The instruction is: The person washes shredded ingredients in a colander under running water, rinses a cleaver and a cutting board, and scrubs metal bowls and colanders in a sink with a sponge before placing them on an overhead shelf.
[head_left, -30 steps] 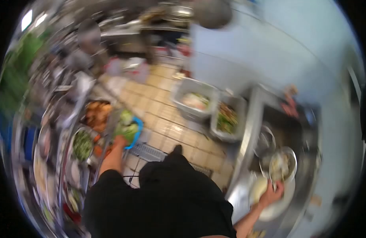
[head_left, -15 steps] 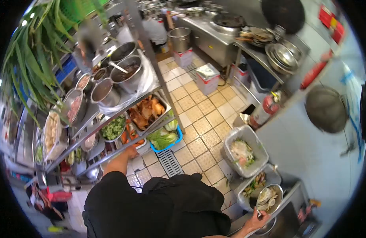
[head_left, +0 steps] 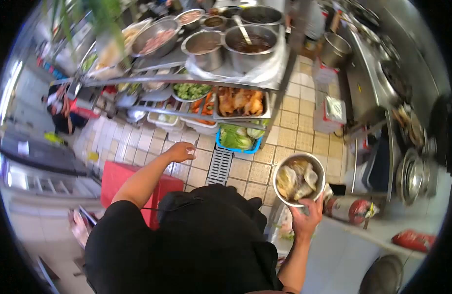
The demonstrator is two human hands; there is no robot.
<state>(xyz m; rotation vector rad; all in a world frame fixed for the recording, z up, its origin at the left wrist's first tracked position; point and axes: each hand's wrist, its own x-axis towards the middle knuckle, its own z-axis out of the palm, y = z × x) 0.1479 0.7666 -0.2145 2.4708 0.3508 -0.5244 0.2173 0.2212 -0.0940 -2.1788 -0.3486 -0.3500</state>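
My right hand (head_left: 307, 218) grips the near rim of a round metal bowl (head_left: 299, 158), held out ahead of my right side. Inside the bowl lie wet, pale yellowish and grey pieces of food (head_left: 297, 181) whose kind I cannot make out. My left hand (head_left: 182, 152) hangs in the air over the tiled floor, fingers loosely apart and nothing seen in them. Beyond it, on the lower part of the rack, are orange carrots (head_left: 205, 107) and a metal tray of browned roast poultry (head_left: 240, 103). A blue basket (head_left: 238, 150) of leafy greens stands under that tray.
A metal rack (head_left: 187, 78) carries several pots and bowls, one pot (head_left: 250, 56) with a ladle in dark sauce. Behind my left arm is a red box (head_left: 120, 179). A fire extinguisher (head_left: 353, 209) and a metal counter (head_left: 368, 88) line the right side. A drain grate (head_left: 219, 166) crosses the floor.
My right hand has lifted the metal bowl from beside the waste bins up and forward. My left hand has drawn back from the rack. My view has turned left.
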